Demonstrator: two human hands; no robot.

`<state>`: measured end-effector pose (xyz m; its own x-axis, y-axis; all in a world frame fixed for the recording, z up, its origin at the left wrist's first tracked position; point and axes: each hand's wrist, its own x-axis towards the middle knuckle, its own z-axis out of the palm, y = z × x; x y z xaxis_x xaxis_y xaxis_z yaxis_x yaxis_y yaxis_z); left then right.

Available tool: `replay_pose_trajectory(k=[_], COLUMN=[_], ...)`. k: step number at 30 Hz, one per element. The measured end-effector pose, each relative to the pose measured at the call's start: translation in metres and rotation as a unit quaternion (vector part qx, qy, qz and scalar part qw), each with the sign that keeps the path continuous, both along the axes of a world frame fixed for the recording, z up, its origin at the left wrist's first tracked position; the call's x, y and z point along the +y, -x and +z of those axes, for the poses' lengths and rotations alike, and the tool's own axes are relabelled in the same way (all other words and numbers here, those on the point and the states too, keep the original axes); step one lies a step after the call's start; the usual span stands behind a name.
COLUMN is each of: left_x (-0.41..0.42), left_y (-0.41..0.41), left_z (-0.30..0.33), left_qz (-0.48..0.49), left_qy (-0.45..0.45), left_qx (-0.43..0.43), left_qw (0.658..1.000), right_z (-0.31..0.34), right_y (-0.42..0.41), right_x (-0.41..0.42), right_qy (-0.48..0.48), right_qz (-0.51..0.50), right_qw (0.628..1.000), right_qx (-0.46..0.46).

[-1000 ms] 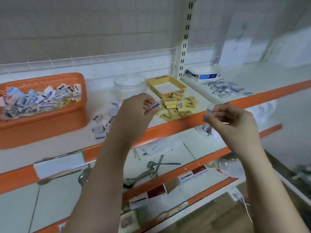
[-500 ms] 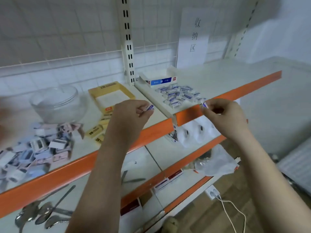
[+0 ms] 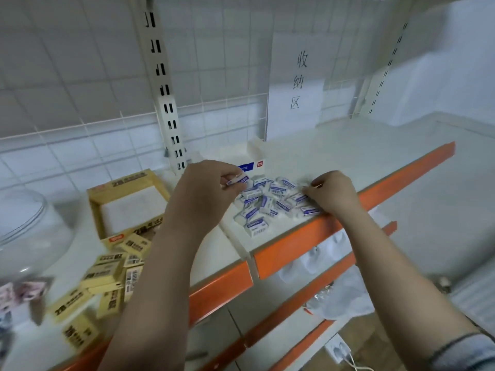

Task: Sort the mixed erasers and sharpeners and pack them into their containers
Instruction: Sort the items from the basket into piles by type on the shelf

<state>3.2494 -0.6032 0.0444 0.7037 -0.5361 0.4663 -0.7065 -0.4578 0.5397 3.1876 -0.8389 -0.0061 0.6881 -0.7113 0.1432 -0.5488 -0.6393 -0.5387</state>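
Note:
A heap of small white erasers with blue sleeves (image 3: 270,203) lies on the right shelf section. My left hand (image 3: 206,194) hovers over the heap's left edge and pinches one such eraser (image 3: 239,180) between thumb and fingers. My right hand (image 3: 332,192) is lowered onto the heap's right edge with fingers curled; whether it holds an eraser is hidden. Behind the heap stands an open white and blue box (image 3: 247,159). Yellow boxed erasers (image 3: 107,277) lie scattered on the left section before an open yellow box (image 3: 128,202).
A clear plastic jar (image 3: 29,231) stands at far left, with pink and white items (image 3: 24,290) beside it. A white upright post (image 3: 163,97) divides the shelf sections. Orange shelf edges (image 3: 316,234) run below my arms. A paper sign (image 3: 297,81) hangs behind.
The view swung right from the orange basket to the blue eraser heap. Both hands moved forward over the shelf, and my right hand dropped onto the heap.

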Motion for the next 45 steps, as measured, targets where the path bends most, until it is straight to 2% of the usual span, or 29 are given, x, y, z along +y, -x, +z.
replay_pose_trajectory(k=[3, 10, 16, 24, 29, 33, 38, 41, 45], left_x=[-0.013, -0.055, -0.083, -0.051, 0.005, 0.072, 0.191, 0.272, 0.373], left_y=[0.0, -0.006, -0.011, 0.003, 0.029, 0.055, 0.079, 0.093, 0.109], left_z=[-0.007, -0.014, -0.027, -0.013, -0.005, 0.003, 0.014, 0.016, 0.017], left_qz=[0.003, -0.015, -0.026, 0.026, 0.096, 0.161, 0.26, 0.317, 0.341], left_qy=[-0.009, -0.026, -0.098, -0.075, -0.09, -0.068, -0.082, -0.093, -0.104], left_qx=[0.021, 0.066, 0.1, 0.084, 0.089, 0.126, 0.09, 0.065, 0.056], left_qw=[1.0, 0.997, 0.99, 0.993, 0.987, 0.976, 0.958, 0.942, 0.933], right_z=[0.001, 0.009, 0.008, 0.017, 0.035, 0.04, 0.045, 0.051, 0.048], right_y=[0.005, 0.047, 0.075, 0.09, 0.084, 0.08, 0.069, 0.064, 0.062], right_x=[0.0, 0.009, 0.01, 0.033, 0.074, 0.122, 0.205, 0.268, 0.363], right_qy=[-0.011, -0.041, -0.059, -0.073, -0.036, -0.025, -0.013, -0.008, -0.014], right_qz=[0.013, 0.011, 0.008, 0.068, 0.144, 0.225, 0.317, 0.351, 0.363], right_qw=[1.0, 0.991, 0.989, 0.984, 0.979, 0.967, 0.947, 0.934, 0.926], right_qx=[-0.003, -0.128, -0.133, -0.145, -0.142, -0.113, -0.054, -0.057, -0.101])
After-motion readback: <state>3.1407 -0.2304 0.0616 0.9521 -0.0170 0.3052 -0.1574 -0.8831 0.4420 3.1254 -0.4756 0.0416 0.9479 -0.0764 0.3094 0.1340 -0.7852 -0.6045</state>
